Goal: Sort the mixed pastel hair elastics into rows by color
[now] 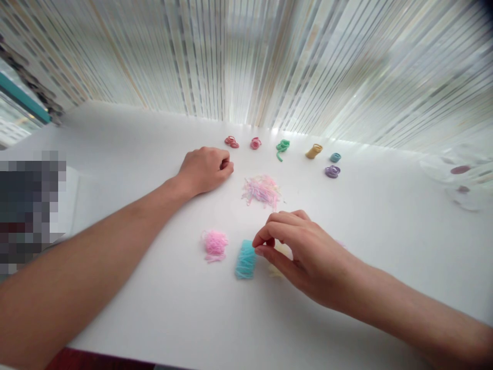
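My left hand [206, 169] rests on the white table in a loose fist, with nothing showing in it. To its right lies a loose pile of mixed pastel strands [262, 191]. My right hand [298, 246] is pinched, thumb against index finger, at the right edge of a turquoise bundle of strands [245, 260]. Anything between those fingertips is too small to make out. Left of the bundle sits a pink clump of strands [214, 244]. A pale yellow clump [276, 271] is partly hidden behind my right hand.
Along the back of the table [154, 308] lie small coiled pieces: red [231, 142], pink [255, 143], green [283, 147], golden [314, 151], blue [335, 158] and purple [333, 171]. A string curtain [246, 61] hangs behind. Clear objects [460, 169] stand at right.
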`<action>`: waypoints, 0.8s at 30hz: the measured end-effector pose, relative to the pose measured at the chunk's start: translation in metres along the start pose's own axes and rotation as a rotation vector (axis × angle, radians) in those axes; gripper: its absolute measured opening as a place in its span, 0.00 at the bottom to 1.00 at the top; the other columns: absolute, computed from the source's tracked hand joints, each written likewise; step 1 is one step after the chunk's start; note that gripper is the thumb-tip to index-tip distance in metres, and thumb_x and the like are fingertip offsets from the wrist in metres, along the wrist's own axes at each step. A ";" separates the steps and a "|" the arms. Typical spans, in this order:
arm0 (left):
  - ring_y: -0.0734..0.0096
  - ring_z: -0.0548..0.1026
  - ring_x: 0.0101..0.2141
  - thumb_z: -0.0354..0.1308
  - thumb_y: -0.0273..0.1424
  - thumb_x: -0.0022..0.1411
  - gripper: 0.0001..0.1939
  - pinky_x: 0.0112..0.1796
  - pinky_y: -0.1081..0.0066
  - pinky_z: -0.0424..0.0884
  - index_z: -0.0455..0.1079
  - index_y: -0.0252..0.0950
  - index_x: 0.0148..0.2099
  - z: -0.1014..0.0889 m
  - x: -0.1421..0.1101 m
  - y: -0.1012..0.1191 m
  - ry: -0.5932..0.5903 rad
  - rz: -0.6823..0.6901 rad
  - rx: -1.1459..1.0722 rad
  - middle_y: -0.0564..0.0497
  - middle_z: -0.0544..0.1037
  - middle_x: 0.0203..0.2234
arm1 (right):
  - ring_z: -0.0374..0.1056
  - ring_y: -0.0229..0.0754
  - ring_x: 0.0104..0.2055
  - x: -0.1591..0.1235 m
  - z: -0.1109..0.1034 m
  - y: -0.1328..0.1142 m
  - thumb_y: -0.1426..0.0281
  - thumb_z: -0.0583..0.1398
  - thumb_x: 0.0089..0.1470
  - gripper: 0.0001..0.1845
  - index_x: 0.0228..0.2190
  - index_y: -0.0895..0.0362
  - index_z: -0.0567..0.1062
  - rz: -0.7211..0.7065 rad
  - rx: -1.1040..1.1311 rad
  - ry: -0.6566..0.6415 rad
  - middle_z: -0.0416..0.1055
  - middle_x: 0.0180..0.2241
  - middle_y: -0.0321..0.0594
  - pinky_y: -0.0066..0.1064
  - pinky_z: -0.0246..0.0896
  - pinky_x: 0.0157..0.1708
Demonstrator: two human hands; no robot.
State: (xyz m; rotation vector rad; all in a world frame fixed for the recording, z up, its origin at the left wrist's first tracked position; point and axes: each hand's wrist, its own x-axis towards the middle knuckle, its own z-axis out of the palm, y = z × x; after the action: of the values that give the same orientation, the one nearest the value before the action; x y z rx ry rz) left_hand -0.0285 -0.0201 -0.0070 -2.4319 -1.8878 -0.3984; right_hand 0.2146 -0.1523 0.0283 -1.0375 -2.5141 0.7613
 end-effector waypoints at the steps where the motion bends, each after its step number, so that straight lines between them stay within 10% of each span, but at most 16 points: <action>1: 0.56 0.78 0.37 0.51 0.39 0.67 0.14 0.36 0.61 0.65 0.74 0.39 0.33 0.000 0.000 0.000 0.001 0.001 -0.001 0.45 0.83 0.34 | 0.72 0.41 0.34 0.000 0.001 0.000 0.74 0.61 0.66 0.06 0.35 0.54 0.76 -0.004 -0.004 -0.001 0.80 0.35 0.40 0.40 0.61 0.44; 14: 0.57 0.78 0.36 0.51 0.39 0.66 0.14 0.35 0.61 0.64 0.73 0.39 0.33 0.001 0.000 -0.001 -0.003 0.007 -0.002 0.45 0.83 0.34 | 0.71 0.42 0.29 0.000 -0.031 0.011 0.67 0.63 0.64 0.06 0.34 0.50 0.81 0.045 -0.031 0.146 0.79 0.32 0.39 0.39 0.64 0.35; 24: 0.57 0.78 0.36 0.50 0.39 0.67 0.15 0.36 0.61 0.64 0.72 0.39 0.32 0.002 0.000 -0.004 0.001 0.014 -0.024 0.46 0.83 0.34 | 0.61 0.39 0.23 0.011 -0.054 0.117 0.52 0.64 0.59 0.20 0.31 0.55 0.82 0.467 0.115 0.409 0.71 0.23 0.37 0.33 0.53 0.23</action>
State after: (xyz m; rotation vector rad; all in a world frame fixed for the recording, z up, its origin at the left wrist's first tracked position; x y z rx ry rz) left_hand -0.0315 -0.0185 -0.0095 -2.4587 -1.8750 -0.4236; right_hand 0.2972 -0.0553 0.0046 -1.5809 -1.8857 0.7112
